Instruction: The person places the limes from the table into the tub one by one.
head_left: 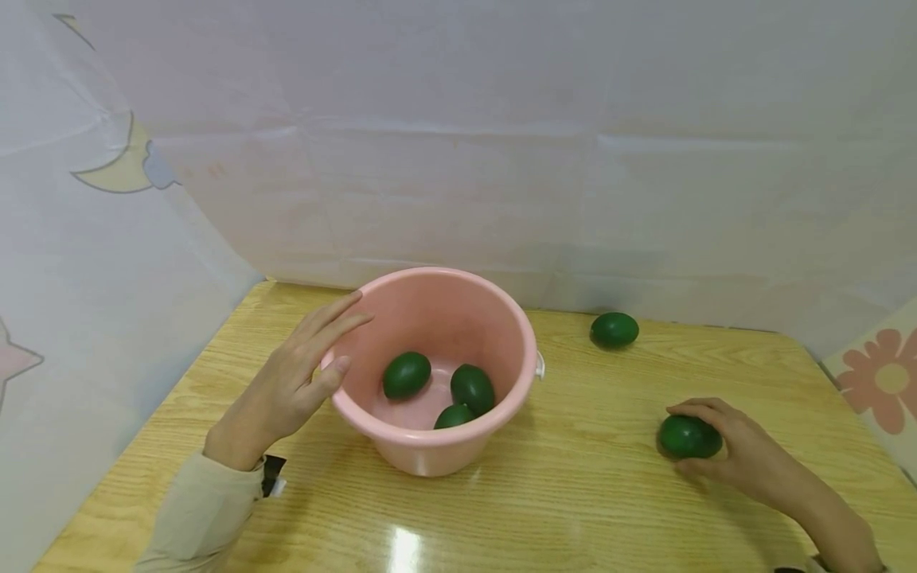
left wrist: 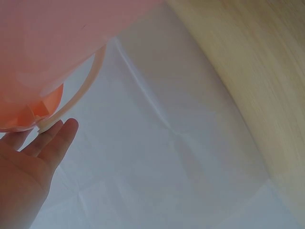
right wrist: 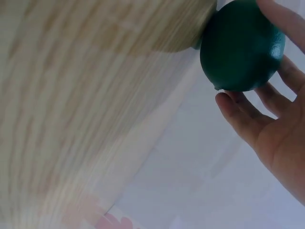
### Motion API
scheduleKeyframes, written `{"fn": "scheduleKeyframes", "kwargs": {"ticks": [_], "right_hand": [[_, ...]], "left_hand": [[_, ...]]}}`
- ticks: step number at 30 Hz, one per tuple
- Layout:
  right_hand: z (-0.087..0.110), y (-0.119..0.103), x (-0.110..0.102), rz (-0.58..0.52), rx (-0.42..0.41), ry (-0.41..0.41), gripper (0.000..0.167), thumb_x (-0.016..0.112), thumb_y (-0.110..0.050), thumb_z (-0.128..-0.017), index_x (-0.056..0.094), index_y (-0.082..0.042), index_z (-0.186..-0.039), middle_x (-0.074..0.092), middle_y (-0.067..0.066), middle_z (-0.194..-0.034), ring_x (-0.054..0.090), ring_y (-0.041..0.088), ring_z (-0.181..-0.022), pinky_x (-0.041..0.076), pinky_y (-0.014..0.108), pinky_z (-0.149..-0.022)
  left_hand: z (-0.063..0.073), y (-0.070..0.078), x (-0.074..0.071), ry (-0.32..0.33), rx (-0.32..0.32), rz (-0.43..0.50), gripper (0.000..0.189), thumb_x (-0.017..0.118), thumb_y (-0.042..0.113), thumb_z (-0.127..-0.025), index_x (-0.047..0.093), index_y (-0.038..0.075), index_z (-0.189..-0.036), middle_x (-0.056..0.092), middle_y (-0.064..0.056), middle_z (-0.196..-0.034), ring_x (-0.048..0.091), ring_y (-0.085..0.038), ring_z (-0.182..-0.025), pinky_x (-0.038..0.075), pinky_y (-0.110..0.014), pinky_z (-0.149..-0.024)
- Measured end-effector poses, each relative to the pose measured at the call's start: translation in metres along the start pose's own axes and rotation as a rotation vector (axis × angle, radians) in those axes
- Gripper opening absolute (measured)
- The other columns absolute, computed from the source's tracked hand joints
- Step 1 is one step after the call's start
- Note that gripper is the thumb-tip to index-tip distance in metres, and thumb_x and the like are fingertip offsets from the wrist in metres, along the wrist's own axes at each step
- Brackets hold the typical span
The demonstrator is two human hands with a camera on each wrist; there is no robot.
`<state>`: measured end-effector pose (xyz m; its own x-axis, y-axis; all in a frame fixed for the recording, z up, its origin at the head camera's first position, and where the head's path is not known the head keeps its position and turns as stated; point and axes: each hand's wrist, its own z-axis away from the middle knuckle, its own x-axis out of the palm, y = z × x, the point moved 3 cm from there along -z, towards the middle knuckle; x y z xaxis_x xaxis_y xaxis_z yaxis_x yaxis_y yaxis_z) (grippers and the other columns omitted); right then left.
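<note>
A pink bucket [head_left: 430,458] stands on the table with three dark green, smooth oval fruits inside, one of them at the left [head_left: 407,375]. My left hand [head_left: 290,374] rests at the bucket's left rim, fingers nearly straight and thumb over the edge. In the left wrist view its fingertips touch the rim beside the white handle [left wrist: 90,78]. On the right side of the table, my right hand [head_left: 745,454] holds another green oval fruit [head_left: 689,437] between thumb and fingers. The right wrist view shows this fruit [right wrist: 240,47] with a small nub at one end.
One more green oval fruit [head_left: 614,329] lies at the back of the wooden table [head_left: 573,493], right of the bucket. A pale printed cloth [head_left: 458,159] hangs right behind the table and along its sides.
</note>
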<state>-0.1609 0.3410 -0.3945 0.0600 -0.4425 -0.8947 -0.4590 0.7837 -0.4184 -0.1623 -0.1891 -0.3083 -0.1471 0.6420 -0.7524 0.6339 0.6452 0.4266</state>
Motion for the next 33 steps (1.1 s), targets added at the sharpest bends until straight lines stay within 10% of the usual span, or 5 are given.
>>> {"fn": "scheduleKeyframes", "kwargs": {"ticks": [12, 20, 33], "right_hand": [[-0.0026, -0.0016, 0.0023, 0.047, 0.064, -0.023, 0.063, 0.090, -0.021, -0.067, 0.062, -0.006, -0.122, 0.060, 0.020, -0.121, 0.063, 0.030, -0.093, 0.053, 0.025, -0.066], [-0.0037, -0.0045, 0.0015, 0.034, 0.057, 0.002, 0.062, 0.088, -0.025, -0.070, 0.061, -0.008, -0.122, 0.063, 0.015, -0.116, 0.052, -0.011, -0.092, 0.051, 0.021, -0.065], [-0.0063, -0.0088, 0.0010, -0.002, 0.092, 0.003, 0.063, 0.087, -0.027, -0.072, 0.061, -0.007, -0.126, 0.062, 0.018, -0.121, 0.053, -0.009, -0.095, 0.051, 0.020, -0.066]], "left_hand": [[-0.0005, 0.0013, 0.0009, 0.022, 0.014, 0.013, 0.051, 0.053, 0.012, -0.094, 0.051, 0.014, -0.145, 0.036, -0.005, -0.160, 0.034, -0.028, -0.146, 0.035, -0.062, -0.108], [0.0003, 0.0014, 0.0011, 0.025, 0.020, 0.012, 0.050, 0.051, 0.014, -0.095, 0.051, 0.015, -0.145, 0.037, -0.005, -0.159, 0.035, -0.027, -0.146, 0.035, -0.061, -0.108], [0.0003, -0.0003, 0.0015, 0.008, 0.014, 0.006, 0.050, 0.051, 0.014, -0.096, 0.050, 0.015, -0.146, 0.035, -0.005, -0.160, 0.033, -0.027, -0.147, 0.035, -0.061, -0.109]]}}
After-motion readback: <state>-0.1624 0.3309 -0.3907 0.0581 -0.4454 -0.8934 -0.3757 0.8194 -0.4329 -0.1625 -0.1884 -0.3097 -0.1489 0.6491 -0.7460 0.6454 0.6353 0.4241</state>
